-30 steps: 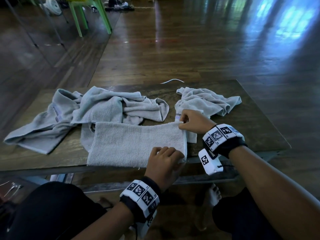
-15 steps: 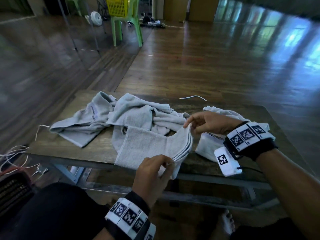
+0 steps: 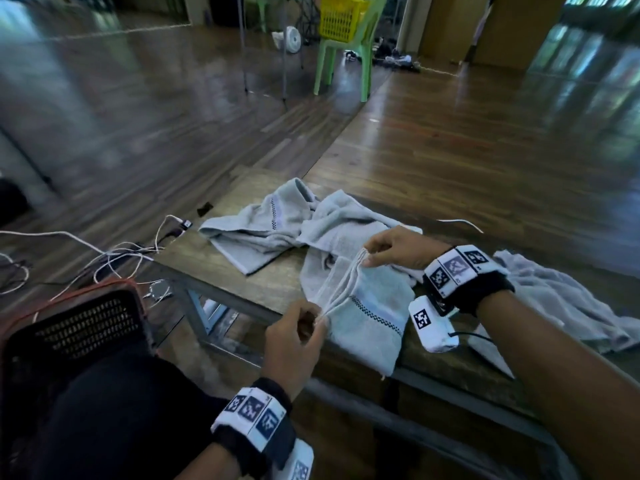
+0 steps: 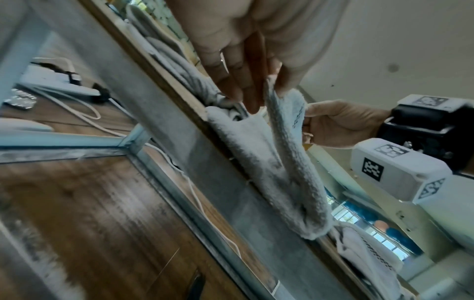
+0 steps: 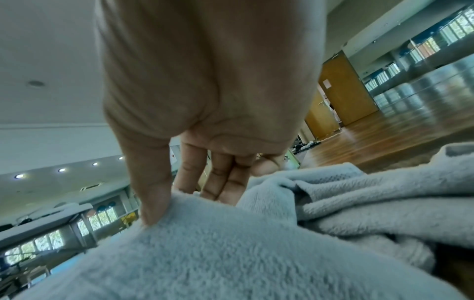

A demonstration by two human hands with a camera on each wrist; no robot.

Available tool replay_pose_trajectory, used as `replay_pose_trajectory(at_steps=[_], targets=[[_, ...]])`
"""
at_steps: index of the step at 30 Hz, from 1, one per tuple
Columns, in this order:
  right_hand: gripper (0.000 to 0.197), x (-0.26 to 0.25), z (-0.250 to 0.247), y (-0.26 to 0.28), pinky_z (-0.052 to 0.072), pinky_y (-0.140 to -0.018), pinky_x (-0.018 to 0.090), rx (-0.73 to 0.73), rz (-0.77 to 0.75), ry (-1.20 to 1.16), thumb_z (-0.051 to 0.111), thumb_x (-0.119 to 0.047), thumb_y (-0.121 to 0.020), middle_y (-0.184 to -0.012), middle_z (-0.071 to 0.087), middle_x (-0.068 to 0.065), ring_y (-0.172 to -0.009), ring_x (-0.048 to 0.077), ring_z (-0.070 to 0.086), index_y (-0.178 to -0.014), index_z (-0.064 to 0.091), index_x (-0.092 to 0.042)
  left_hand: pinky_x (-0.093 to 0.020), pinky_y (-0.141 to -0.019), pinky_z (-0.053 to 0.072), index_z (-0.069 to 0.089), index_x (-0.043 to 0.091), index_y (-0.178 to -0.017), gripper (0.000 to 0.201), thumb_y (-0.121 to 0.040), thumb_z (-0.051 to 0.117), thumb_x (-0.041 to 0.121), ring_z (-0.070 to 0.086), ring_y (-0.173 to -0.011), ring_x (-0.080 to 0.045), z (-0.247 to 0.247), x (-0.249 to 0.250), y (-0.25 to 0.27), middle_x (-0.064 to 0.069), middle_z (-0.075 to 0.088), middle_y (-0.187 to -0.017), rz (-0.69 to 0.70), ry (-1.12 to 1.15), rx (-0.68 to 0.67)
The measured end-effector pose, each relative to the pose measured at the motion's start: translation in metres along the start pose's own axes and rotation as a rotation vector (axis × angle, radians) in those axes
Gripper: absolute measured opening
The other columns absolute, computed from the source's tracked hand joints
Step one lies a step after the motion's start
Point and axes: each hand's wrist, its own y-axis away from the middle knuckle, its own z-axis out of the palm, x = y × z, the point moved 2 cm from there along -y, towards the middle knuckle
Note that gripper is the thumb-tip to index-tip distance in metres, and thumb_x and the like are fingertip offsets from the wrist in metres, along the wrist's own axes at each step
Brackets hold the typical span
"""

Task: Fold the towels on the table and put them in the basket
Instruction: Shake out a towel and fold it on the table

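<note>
The folded light grey terry towel hangs between the two hands at the near edge of the wooden table with a grey metal frame. The left hand pinches its near corner with thumb and fingertips, and the right hand pinches the far corner, so the stacked layer edges run in a line from one hand to the other. The lower part of the towel drapes over the table edge.

The towel is fluffy, in several layers, with a thin dark checked band across its face. Behind it, two crumpled grey towels lie on the table, and another loose grey towel lies beyond the right wrist.

The head view alone shows a dark perforated plastic basket on the floor beside the left knee, white cables near it, and a yellow basket on a green plastic chair far away. The left wrist view shows the towel from below, sagging like a pouch against the table frame. In the right wrist view the thumb presses into the pile of the towel, with the other fingers behind it.
</note>
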Motion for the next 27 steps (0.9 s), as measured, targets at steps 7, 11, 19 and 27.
replay_pose_trajectory(at_steps=[7,11,19,27], targets=[[0.024,-0.004,0.022,-0.022,0.045,-0.083,0.028,0.074,0.028,0.105,0.066,-0.031,-0.085,-0.102,0.069,0.003,-0.097,0.018,0.062,-0.101,0.069,-0.014,-0.015,-0.073,0.052,0.07,0.022,-0.091,0.009,-0.082,0.068,0.025,0.062,-0.076,0.005,0.002,-0.031,-0.011,0.015,0.068,-0.08,-0.234,0.015,0.007],[0.024,0.0,0.029,-0.034,0.044,-0.078,0.028,0.094,0.068,0.135,0.064,-0.031,-0.087,-0.098,0.067,0.005,-0.093,0.02,0.061,-0.1,0.067,-0.011,-0.028,-0.075,0.054,0.068,0.025,-0.084,0.002,-0.082,0.066,0.025,0.063,-0.075,-0.002,0.007,-0.039,-0.017,0.012,0.068,-0.077,-0.259,-0.034,0.049],[0.014,0.001,0.041,-0.046,0.046,-0.093,0.042,0.112,0.125,0.263,0.063,-0.037,-0.083,-0.102,0.065,-0.002,-0.098,0.018,0.059,-0.092,0.062,-0.027,-0.027,-0.076,0.052,0.057,0.032,-0.079,0.014,-0.077,0.069,0.039,0.059,-0.086,-0.008,0.009,-0.048,-0.015,0.009,0.059,-0.092,-0.403,0.016,0.02],[0.033,-0.009,0.041,-0.043,0.043,-0.092,0.045,0.063,0.138,0.356,0.061,-0.037,-0.082,-0.102,0.068,0.01,-0.095,0.023,0.06,-0.098,0.066,-0.008,-0.02,-0.064,0.05,0.062,0.02,-0.091,0.029,-0.074,0.073,0.041,0.058,-0.068,-0.004,0.014,-0.04,-0.01,0.008,0.061,-0.074,-0.54,0.067,-0.057]])
